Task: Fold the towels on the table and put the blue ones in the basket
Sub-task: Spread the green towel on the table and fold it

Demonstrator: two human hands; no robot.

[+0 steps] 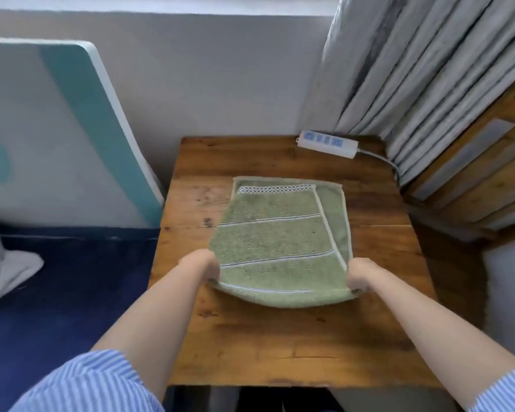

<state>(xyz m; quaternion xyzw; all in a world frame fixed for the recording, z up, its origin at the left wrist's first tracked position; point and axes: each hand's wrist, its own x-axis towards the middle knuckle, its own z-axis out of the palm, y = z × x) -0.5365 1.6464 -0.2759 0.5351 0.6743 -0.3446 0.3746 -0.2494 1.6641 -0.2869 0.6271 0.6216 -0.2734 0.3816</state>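
From the head camera, a green towel [283, 233] lies on the wooden surface [280, 346], already doubled once, its upper layer slightly askew. The left hand [204, 267] and right hand [360, 278] each pinch a near corner, lifting that folded edge just off the wood. This looks like the second fold in progress. Next the near edge should travel to the far edge, corners kept even. No basket or blue towel is visible.

Bedroom: bed [57, 292], curtain [428, 69], bedside table [280, 337]
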